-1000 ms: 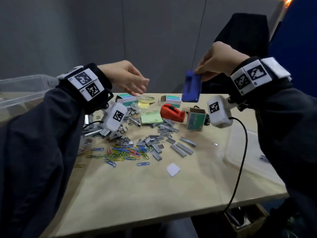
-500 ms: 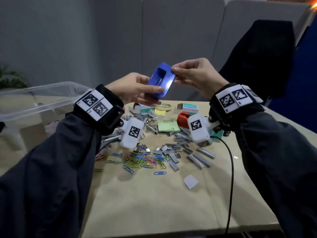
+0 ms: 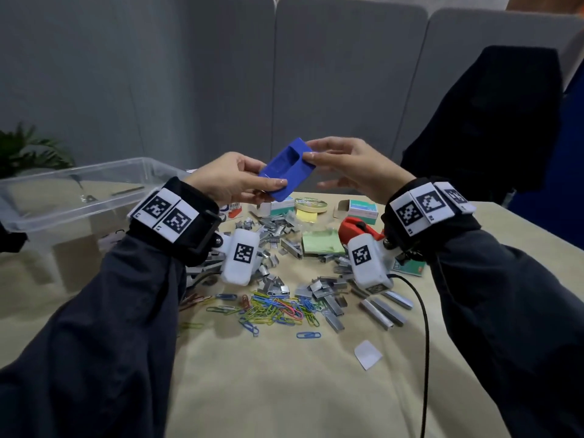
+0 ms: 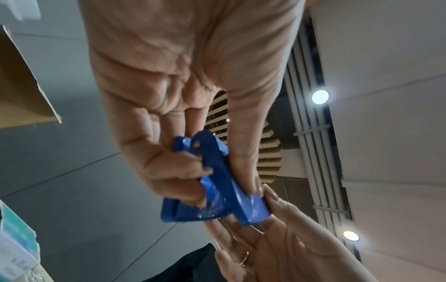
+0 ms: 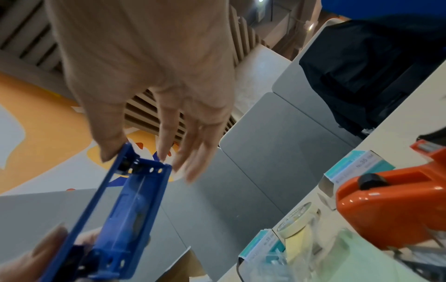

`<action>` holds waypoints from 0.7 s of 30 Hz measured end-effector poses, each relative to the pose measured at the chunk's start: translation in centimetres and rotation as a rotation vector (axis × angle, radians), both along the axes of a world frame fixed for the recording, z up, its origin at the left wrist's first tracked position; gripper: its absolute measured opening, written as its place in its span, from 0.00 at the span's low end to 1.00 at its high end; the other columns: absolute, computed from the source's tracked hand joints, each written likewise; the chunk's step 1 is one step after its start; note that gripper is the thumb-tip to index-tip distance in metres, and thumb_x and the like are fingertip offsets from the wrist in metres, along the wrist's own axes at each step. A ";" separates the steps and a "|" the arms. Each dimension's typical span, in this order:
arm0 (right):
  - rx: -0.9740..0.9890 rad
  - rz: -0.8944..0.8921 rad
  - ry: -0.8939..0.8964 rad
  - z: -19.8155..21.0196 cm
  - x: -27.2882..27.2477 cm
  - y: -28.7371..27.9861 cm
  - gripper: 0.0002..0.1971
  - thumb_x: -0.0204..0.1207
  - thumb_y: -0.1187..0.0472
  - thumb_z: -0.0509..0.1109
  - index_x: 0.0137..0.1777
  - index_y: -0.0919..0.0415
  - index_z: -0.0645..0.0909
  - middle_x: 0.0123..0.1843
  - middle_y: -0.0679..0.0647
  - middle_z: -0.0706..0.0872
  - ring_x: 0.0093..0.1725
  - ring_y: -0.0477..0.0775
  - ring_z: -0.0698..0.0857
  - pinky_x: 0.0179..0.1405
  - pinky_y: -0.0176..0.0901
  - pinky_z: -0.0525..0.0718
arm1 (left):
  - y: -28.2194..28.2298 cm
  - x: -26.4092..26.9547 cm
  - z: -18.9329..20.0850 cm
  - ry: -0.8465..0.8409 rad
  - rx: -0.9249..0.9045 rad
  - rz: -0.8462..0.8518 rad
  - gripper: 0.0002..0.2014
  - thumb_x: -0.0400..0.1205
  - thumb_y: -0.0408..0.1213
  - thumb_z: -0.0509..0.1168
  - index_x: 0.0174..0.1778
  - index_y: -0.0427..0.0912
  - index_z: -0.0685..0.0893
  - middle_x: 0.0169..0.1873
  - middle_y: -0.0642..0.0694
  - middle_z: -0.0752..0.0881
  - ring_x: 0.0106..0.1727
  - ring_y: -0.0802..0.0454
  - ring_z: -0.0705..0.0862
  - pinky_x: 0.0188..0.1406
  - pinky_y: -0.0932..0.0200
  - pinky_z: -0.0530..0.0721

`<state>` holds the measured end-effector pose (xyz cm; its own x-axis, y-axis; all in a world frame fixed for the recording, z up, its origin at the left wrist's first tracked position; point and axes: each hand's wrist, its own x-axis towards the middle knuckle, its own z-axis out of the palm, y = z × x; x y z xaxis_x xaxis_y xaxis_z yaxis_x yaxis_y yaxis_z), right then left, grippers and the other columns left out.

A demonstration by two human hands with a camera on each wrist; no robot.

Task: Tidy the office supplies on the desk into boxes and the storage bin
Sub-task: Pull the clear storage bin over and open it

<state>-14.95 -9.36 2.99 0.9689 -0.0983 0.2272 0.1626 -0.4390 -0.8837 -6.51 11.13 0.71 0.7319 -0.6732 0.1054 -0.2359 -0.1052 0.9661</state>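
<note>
Blue plastic stapler (image 3: 286,170), held up in the air above the desk (image 3: 284,390), tilted, hollow underside toward the head camera. Gripped at its lower end by the left hand (image 3: 227,181), thumb on top and fingers curled underneath. Pinched at its upper end by the right hand (image 3: 354,167), thumb and forefinger on the blue edge, remaining fingers stretched out loosely. Below on the desk: scattered grey staple strips (image 3: 331,298), a heap of coloured paper clips (image 3: 278,311), green sticky notes (image 3: 322,243), a red tape dispenser (image 3: 357,229), a roll of tape (image 3: 311,205), 2 open teal staple boxes (image 3: 358,210). At the far left, a clear storage bin (image 3: 79,191), standing on the desk, well apart from the stapler.
</note>
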 end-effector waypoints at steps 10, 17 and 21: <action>0.042 0.105 -0.113 -0.1 2.0 3.5 0.18 0.77 0.68 0.74 0.66 0.71 0.80 0.59 0.67 0.87 0.54 0.53 0.89 0.56 0.41 0.89 | 3.1 0.9 1.0 -0.036 -0.101 0.205 0.18 0.73 0.30 0.75 0.59 0.31 0.84 0.38 0.43 0.91 0.35 0.57 0.90 0.32 0.67 0.86; -0.003 0.055 -0.243 0.9 4.4 8.0 0.21 0.73 0.65 0.79 0.64 0.69 0.81 0.60 0.65 0.87 0.57 0.60 0.88 0.55 0.43 0.89 | 7.6 1.0 2.1 -0.147 0.038 0.343 0.19 0.78 0.39 0.73 0.63 0.40 0.81 0.54 0.41 0.87 0.48 0.53 0.86 0.41 0.60 0.86; 0.107 0.115 -0.244 1.5 4.8 9.2 0.19 0.75 0.66 0.77 0.64 0.70 0.80 0.59 0.65 0.88 0.58 0.59 0.89 0.57 0.46 0.89 | 8.5 1.2 2.9 -0.207 -0.033 0.398 0.19 0.78 0.40 0.72 0.62 0.37 0.80 0.47 0.45 0.89 0.42 0.56 0.89 0.39 0.61 0.88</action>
<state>-10.15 -0.15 4.48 0.8929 -0.0269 0.4494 0.4196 -0.3122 -0.8523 -5.35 19.61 3.66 0.8943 -0.3375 0.2937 -0.3722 -0.1969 0.9070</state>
